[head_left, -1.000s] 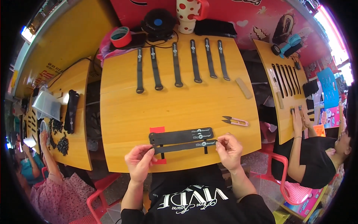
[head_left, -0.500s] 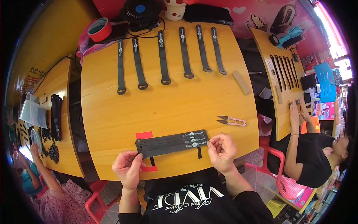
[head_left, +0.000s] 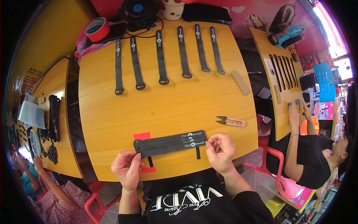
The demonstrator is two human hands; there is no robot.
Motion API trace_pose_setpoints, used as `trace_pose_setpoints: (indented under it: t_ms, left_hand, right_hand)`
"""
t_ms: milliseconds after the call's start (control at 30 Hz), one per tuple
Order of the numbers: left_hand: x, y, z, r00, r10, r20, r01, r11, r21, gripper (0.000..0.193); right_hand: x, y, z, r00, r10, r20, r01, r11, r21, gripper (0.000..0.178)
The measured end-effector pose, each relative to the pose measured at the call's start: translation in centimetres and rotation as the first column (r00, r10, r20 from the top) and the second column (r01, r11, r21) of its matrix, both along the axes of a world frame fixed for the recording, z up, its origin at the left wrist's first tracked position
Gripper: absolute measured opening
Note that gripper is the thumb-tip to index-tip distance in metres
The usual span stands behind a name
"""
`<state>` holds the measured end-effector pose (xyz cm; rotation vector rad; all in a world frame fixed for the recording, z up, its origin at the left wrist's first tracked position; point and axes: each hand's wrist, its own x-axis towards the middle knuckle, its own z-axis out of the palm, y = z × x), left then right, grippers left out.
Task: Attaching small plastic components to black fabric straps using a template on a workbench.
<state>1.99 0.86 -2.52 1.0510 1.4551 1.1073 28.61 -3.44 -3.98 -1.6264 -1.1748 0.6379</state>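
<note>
A stack of black straps (head_left: 160, 142) with pale print lies across the near part of the table, overlapped like a fan. My left hand (head_left: 127, 168) pinches the front strap at its slotted left end, thumb against fingers. At the other end, my right hand (head_left: 220, 152) is closed on the same strap with thumb and forefinger. Two narrow black strips stick out from beneath the stack, one by the left hand's fingertips and one (head_left: 198, 153) nearer the right. Red tape marks (head_left: 142, 137) show on the wood behind and in front of the stack's left end.
Several black straps (head_left: 161, 56) lie in a spread row at the table's far side. Thread snips (head_left: 231, 121) and a tan block (head_left: 240, 83) are to the right. A fan (head_left: 140, 13) and red tape roll (head_left: 97, 30) stand behind. Co-workers sit at side tables, left and right.
The front strap has shifted back over the others, so the print on the strap behind it is now mostly covered. Both hands keep their pinch. The whole view has slid slightly.
</note>
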Motion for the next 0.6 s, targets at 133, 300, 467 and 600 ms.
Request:
trace_pose_setpoints:
  t_ms: [133, 300, 467, 600]
  left_hand:
    - [0.10, -0.05, -0.07, 1.000, -0.004, -0.030, 0.005, 1.000, 0.017, 0.010]
    - [0.01, -0.10, -0.04, 0.999, -0.012, -0.036, 0.013, 1.000, 0.015, 0.010]
    - [0.06, 0.00, -0.09, 0.999, -0.007, -0.038, 0.008, 1.000, 0.014, 0.009]
    - [0.10, -0.03, -0.07, 0.999, -0.007, -0.036, 0.008, 1.000, 0.017, 0.009]
  right_hand:
    - [0.03, 0.04, 0.16, 1.000, 0.013, 0.028, -0.013, 1.000, -0.004, 0.022]
    - [-0.15, 0.20, 0.36, 0.999, 0.006, 0.045, -0.006, 1.000, -0.010, 0.023]
    - [-0.06, 0.37, 0.12, 0.993, 0.030, 0.112, -0.035, 0.999, 0.038, 0.026]
    - [-0.10, 0.44, 0.19, 0.995, 0.013, 0.103, -0.017, 0.999, 0.033, 0.025]
